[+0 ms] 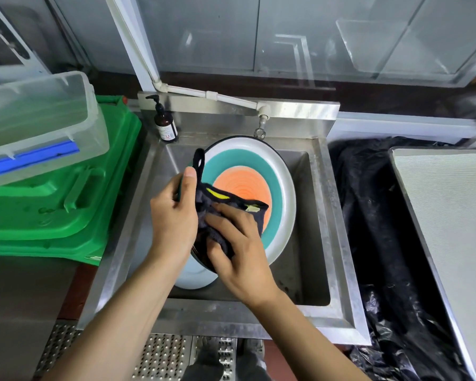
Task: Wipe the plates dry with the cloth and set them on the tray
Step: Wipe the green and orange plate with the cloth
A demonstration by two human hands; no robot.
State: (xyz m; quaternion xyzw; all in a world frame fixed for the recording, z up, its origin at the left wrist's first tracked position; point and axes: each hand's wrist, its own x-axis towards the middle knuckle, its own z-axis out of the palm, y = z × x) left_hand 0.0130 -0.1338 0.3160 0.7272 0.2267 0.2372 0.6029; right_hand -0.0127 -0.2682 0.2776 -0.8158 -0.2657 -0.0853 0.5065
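Both forearms bare, no sleeves visible; left hand (173, 215) and right hand (239, 248) ungloved, no rings or wristwear; short, unpainted nails.

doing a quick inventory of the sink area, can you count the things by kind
plate: 1
cloth: 1
soap pump bottle: 1
tap: 1
tray: 1
clear plastic bin: 1
green bin: 1
Total: 7

Pump bottle (165, 122) on sink (318, 204) corner; green bin (66, 199) beside.
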